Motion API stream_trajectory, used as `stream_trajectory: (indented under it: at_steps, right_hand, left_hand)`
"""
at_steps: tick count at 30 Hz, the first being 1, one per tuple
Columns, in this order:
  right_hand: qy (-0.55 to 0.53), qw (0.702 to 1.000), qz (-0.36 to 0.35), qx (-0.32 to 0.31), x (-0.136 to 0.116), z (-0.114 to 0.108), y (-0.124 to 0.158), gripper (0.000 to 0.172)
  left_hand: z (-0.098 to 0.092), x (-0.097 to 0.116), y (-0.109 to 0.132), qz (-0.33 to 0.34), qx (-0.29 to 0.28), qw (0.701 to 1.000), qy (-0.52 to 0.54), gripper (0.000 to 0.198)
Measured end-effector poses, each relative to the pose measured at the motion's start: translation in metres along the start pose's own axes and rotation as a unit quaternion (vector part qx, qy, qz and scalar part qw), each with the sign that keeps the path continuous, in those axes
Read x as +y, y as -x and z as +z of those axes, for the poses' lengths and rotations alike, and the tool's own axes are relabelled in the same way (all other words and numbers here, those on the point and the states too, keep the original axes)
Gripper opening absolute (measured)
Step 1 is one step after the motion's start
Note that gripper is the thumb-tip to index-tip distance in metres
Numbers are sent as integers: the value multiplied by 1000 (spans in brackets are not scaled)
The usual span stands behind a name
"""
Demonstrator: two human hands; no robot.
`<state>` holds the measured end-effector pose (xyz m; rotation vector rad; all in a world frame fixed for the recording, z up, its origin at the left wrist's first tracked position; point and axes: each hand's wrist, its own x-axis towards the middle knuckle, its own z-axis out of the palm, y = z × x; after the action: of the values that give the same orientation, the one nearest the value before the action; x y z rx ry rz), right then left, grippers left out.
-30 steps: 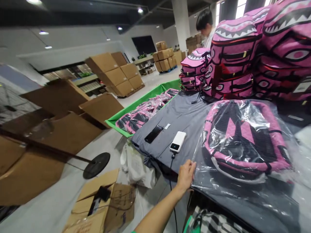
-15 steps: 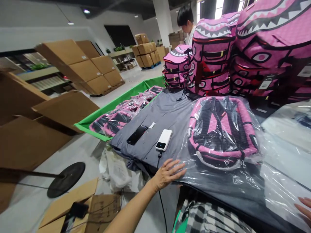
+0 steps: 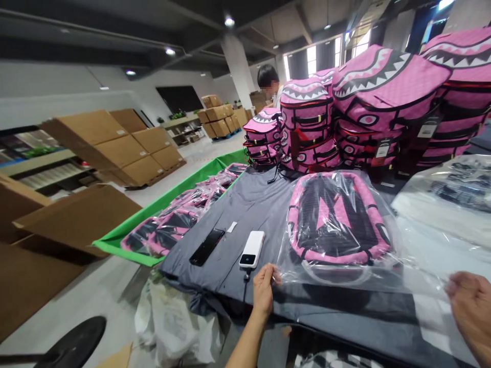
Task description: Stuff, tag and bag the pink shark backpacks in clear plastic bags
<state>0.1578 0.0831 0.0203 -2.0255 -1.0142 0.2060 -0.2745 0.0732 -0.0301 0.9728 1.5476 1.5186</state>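
1. Step in hand: the left grip [image 3: 264, 289] and the right grip [image 3: 472, 306] both hold at the near part of a clear film [image 3: 341, 278], apparently handling the film over a backpack [image 3: 333, 217].
2. Left grip: thumb and fingers are pressed together at the film's near edge, seemingly pinching it.
3. Right grip: it lies at the far right of the view, cut off by the frame, with fingers curled against the film. Whether it pinches cannot be told.
4. Next move: it appears to call for even tension between both grips, so that the film stays flat and does not drag on the backpack.
5. Backpack: pink with black panels and straps, lying flat under the film on a grey surface [image 3: 226, 268], its lower edge near the left grip.
6. Surroundings: a power bank [image 3: 252, 249] and a phone [image 3: 207, 247] lie left of the backpack. Stacked pink backpacks [image 3: 309, 125] stand beyond it, and a green bin [image 3: 169, 221] of wrapped packs is at the left.
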Motion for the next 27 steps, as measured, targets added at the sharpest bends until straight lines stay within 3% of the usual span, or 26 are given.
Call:
stream_trajectory:
  at_steps: [3,5,7,9,11,13,16,21,27]
  right_hand:
    - [-8,998,20,-67,-19,8,-8,43]
    - [-10,994,10,-109,-20,9,-12,47]
    - [-11,992,9,-123,-16,7,-13,48]
    - [-3,992,11,-123,-14,5,-12,49]
    - [1,993,16,-114,-16,2,-11,49]
    - [1,994,23,-111,-19,0,-9,49]
    - [-8,993,32,-109,-22,-1,-9,50]
    - [-21,994,42,-97,-20,2,-13,51]
    - [-33,995,21,-90,-13,2,-15,51]
  left_hand:
    - [11,4,-15,-6,36,997,-61,75]
    - [17,14,-16,82,43,985,-148,73]
    - [26,30,-11,222,38,938,-261,65]
    - [40,47,-4,353,-7,866,-353,60]
    - [56,61,3,434,-88,804,-396,61]
    - [70,70,5,463,-154,773,-406,63]
    - [80,75,4,445,-187,784,-391,58]
    - [75,78,3,413,-249,802,-353,36]
    - [77,82,-6,407,-267,802,-346,18]
